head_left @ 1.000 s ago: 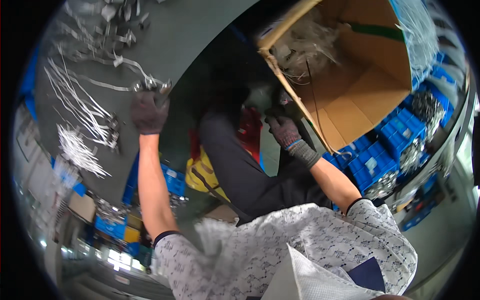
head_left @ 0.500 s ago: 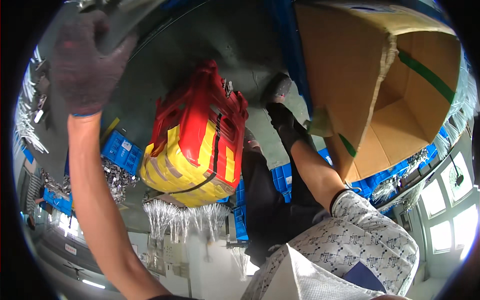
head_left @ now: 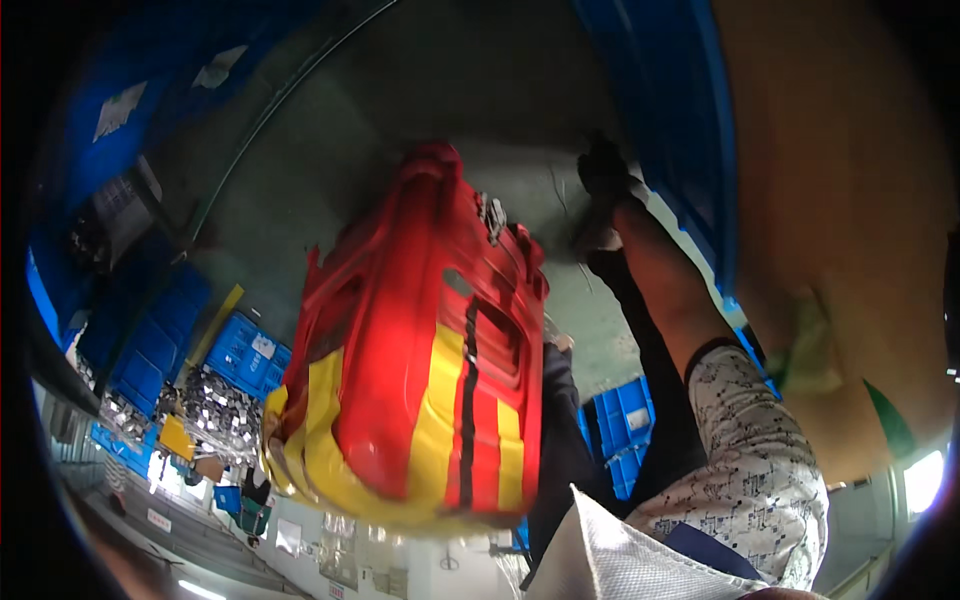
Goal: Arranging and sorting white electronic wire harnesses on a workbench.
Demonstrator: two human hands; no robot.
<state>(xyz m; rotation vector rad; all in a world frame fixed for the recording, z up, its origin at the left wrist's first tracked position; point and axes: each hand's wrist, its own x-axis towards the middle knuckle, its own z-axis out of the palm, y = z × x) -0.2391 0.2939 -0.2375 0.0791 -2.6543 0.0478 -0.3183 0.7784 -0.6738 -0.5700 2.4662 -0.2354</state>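
Observation:
My right hand (head_left: 605,170), in a dark glove, reaches away from me over the floor, beside the blue crate wall on the right. It is so dark that its fingers do not show, nor whether it holds anything. My left hand is out of view. In the middle stands a red plastic stool-like piece (head_left: 400,300), with yellow tape and a black strap round its near end. A small greyish tangle (head_left: 492,218) sits on its right side. Neither hand is seen touching the red piece.
A large brown cardboard box (head_left: 840,180) fills the right side, next to a blue crate (head_left: 700,130). On the left are blue crates (head_left: 245,355) and a heap of small metallic parts (head_left: 220,410). More blue crates (head_left: 622,425) stand behind my legs.
My gloved left hand has left the view at the upper left. The view has shifted: the red piece looks larger, the cardboard box fills more of the right, and the hanging silvery strands are mostly hidden.

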